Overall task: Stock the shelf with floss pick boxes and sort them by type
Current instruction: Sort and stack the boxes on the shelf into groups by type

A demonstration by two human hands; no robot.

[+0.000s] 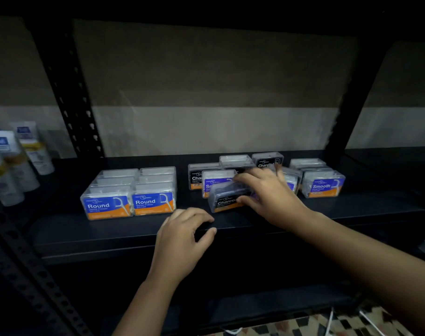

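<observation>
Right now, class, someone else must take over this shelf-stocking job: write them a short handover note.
Right hand grips a tilted Charcoal box at the shelf's middle. Left hand rests loosely curled at the shelf's front edge, holding nothing.
Done: Round boxes stand in two neat rows on the left.
Left: the centre mixes Charcoal and Smooth types; join the held box with the other Charcoal boxes and move the central Smooth box to the Smooth boxes on the right.

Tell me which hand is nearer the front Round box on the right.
Left. The left hand rests at the shelf edge just in front of that Round box, holding nothing. The right hand is farther right, its grip on a Charcoal box.
</observation>
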